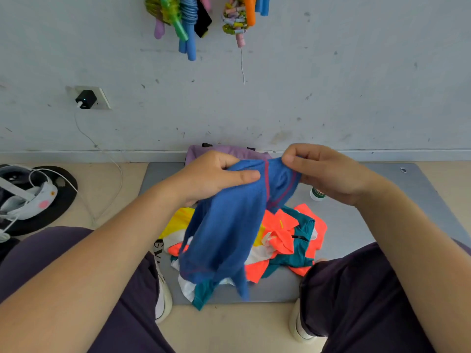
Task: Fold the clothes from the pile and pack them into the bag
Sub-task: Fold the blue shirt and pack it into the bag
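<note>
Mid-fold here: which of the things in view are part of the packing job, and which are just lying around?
Part of the job:
- blue garment, held up by left hand and right hand
- clothes pile
- purple bag

Lying about:
- small bottle
- headset
- charger
- jump ropes on the wall

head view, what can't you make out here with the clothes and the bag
- Purple bag: mostly hidden behind left hand, right hand and blue garment.
- Pile: the garment covers its middle.
- Small bottle: label too small to read.

Bare forearms, dark purple trousers (pixel 114 314), white shoes (pixel 163 299)
</note>
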